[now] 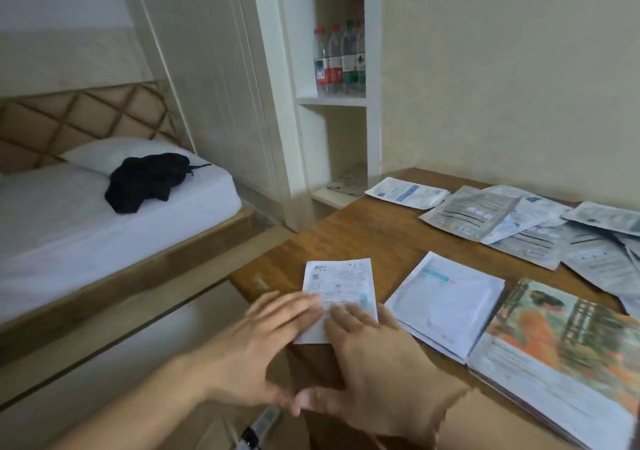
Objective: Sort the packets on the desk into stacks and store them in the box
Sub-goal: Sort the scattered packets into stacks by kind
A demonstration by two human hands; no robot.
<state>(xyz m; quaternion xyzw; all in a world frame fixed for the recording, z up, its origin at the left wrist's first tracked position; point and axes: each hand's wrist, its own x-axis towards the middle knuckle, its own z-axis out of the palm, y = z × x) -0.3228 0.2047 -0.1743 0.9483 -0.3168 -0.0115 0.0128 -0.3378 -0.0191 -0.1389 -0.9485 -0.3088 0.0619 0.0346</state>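
Note:
A small white printed packet stack (341, 285) lies at the near left corner of the wooden desk (356, 231). My left hand (256, 345) and my right hand (367, 359) both rest flat on its near end, fingers spread, pressing rather than gripping. To the right sits a stack of white packets with a teal stripe (450, 302), then a stack with an orange picture (568, 352). Several grey packets (512, 223) lie scattered at the far right, and one white-blue packet (408, 192) lies at the far edge. No box is in view.
A bed with a white pillow and a black garment (149, 179) stands to the left, across a gap of floor. A white shelf holds water bottles (339, 58) behind the desk. A beige wall runs along the desk's far side.

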